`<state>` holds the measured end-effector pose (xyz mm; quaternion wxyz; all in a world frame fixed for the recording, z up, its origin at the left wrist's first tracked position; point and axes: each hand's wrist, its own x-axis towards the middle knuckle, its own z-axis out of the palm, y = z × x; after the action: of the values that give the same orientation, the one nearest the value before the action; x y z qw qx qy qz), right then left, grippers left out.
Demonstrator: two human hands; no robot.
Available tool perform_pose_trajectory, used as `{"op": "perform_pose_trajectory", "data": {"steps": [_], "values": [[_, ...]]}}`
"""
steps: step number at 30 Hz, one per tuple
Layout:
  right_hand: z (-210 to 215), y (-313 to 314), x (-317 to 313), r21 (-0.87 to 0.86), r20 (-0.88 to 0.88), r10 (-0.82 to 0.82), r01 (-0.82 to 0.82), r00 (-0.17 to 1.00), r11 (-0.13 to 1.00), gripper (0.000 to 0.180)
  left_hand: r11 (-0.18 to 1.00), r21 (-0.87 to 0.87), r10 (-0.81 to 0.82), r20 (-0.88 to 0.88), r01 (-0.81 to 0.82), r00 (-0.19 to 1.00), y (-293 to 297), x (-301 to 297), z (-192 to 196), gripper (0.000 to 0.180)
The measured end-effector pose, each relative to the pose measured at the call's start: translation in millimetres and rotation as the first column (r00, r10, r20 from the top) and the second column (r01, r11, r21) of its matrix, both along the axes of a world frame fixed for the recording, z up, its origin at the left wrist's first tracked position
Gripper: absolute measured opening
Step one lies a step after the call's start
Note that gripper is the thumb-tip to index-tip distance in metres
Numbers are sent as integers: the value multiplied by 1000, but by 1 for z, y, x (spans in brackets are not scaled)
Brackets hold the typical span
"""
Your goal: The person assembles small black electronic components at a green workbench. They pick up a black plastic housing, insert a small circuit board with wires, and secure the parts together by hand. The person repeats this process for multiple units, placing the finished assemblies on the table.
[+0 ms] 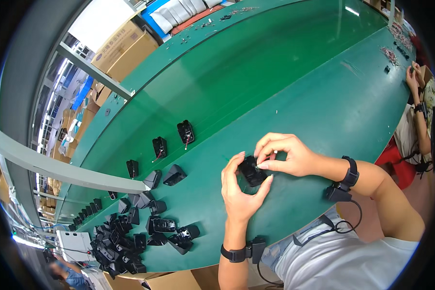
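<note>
A black plastic housing (252, 175), its open side up, is on the green table in front of me. My left hand (240, 195) grips it, with the thumb on the near side and the fingers along the left edge. Over the housing's upper right edge, the fingertips of my right hand (290, 155) are pinched together. A small pale piece shows at those fingertips, too small to name. The inside of the housing is partly hidden by my fingers.
Many black housings (116, 246) are heaped at the left. Two housings with thin wires (185, 131) (159, 147) stand on the brighter green strip beyond. A grey metal post (82, 166) crosses the left side. Another person's hands (413, 77) are at the far right, near scattered small parts (389, 55).
</note>
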<state>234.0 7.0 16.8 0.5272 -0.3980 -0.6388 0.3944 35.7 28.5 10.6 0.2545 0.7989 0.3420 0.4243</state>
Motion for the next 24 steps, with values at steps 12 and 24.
{"op": "perform_pose_trajectory", "data": {"steps": [12,24], "values": [[9,-4,0,143,13,-74,71,997,987,9,998,-4,-60,10,60,998,-1,1,5,51],[7,-5,2,37,48,-149,148,988,988,11,996,86,-24,-115,34,993,0,4,0,41]]}}
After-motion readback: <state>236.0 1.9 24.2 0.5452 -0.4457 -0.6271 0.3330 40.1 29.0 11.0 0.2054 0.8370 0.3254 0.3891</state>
